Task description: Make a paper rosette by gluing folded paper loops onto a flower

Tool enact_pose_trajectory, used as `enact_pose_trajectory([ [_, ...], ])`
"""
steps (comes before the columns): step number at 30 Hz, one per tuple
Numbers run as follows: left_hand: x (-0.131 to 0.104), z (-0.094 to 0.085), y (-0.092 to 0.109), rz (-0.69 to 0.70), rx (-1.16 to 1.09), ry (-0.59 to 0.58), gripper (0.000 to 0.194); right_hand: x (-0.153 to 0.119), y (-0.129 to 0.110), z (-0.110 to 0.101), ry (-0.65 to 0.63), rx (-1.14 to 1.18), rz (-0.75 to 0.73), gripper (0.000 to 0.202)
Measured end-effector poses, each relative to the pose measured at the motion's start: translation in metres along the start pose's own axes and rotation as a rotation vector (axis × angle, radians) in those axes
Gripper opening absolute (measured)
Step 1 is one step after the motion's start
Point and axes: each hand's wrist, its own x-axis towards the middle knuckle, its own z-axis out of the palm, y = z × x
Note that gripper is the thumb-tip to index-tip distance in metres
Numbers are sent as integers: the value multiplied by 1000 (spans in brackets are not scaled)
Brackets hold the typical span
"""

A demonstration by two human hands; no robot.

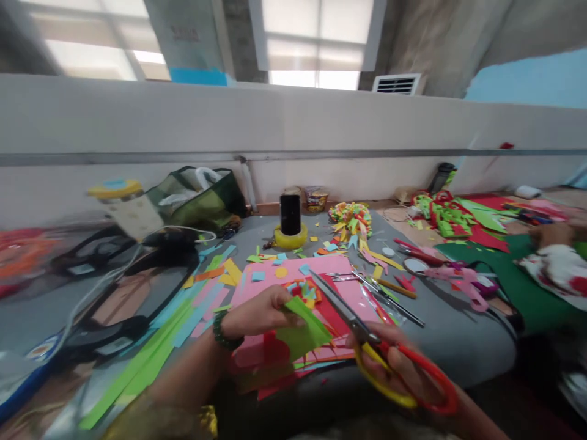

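Note:
My left hand point(263, 313), with a dark green bead bracelet at the wrist, pinches a bright green felt piece point(305, 330) that looks folded and hangs down to the right. My right hand point(389, 354) is wrapped round the handles of large scissors point(342, 311), one handle red and one yellow. Their blades point up and left, just beyond the green felt and apart from my fingers. Below both hands lies a pink felt sheet point(257, 292). A small cluster of orange, blue and yellow felt bits point(300, 287) sits on it, partly behind the blades.
Long green strips point(151, 354) and other coloured strips lie left. A phone point(290, 215) stands in a yellow tape roll point(291, 237). Tweezers point(394, 299) and a pink glue gun point(458, 281) are at right. Another person's hand point(553, 235) is far right, by green felt point(518, 275).

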Motion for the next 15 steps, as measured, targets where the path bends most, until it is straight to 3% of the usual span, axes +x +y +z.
enact_pose_trajectory([
  [3,-4,-5,0,-13,-13,88,37,-17,-28,-41,322,-603,-103,50],
  [7,-8,-11,0,-71,-161,158,32,-33,-46,-94,609,-1190,199,43],
  [11,-3,-12,-1,-175,-258,304,37,-28,-38,-118,660,-1454,523,49],
  [15,8,-7,4,-187,-333,456,42,-21,-33,-128,647,-1566,555,48],
])
